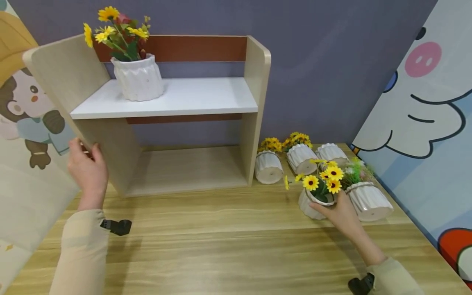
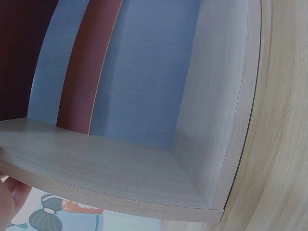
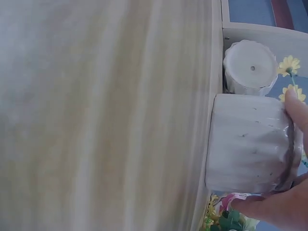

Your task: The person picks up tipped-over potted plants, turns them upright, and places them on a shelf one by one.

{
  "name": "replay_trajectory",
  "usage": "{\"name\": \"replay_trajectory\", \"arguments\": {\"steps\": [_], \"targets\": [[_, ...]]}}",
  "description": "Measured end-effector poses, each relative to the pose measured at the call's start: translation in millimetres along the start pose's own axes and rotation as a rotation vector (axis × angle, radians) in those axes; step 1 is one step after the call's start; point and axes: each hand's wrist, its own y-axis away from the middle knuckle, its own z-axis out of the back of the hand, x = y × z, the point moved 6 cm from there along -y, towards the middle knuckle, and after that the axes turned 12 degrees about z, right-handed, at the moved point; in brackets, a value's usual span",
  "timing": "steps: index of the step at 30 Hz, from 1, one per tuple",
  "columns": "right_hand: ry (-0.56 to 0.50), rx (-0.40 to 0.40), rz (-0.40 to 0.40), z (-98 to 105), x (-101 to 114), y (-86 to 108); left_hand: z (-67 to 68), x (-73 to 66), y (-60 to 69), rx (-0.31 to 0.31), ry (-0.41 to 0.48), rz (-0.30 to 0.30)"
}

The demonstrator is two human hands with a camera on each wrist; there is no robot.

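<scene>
A wood-grain table [image 1: 221,254] bears a two-tier shelf [image 1: 206,94] on the left, with a yellow-flowered planter [image 1: 138,82] on its upper board. To the right, four white flowerpots [image 1: 269,170] lie tipped over. Left of the nearest one, a white sunflower pot [image 1: 306,205] stands roughly upright, its rim pinched between the right hand's [image 1: 344,215] thumb and fingers. The left hand [image 1: 88,168] pinches the shelf's left panel edge.

In the three views, I can read no text, no label, no brand, no number and no sign on any of the things shown
</scene>
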Motion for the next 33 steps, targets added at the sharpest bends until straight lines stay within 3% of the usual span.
{"name": "replay_trajectory", "arguments": {"steps": [9, 18, 22, 26, 33], "targets": [[0.113, -0.019, -0.173, 6, -3, 1.7, 1.1, -3.9, 1.4, 0.002, 0.008, 0.007], [0.176, 0.012, -0.260, 9, 3, -2.1, 3.3, -5.1, 3.4, -0.011, 0.012, -0.005], [0.194, -0.004, -0.268, 13, 10, -1.7, 2.7, -5.3, 4.7, -0.003, 0.013, -0.002], [0.196, -0.046, -0.227, 18, 24, -3.1, 2.0, -5.1, 4.7, -0.002, 0.015, -0.004], [0.146, -0.070, -0.204, 26, 51, -12.5, 2.8, -4.1, 4.5, 0.001, 0.017, 0.001]]}}
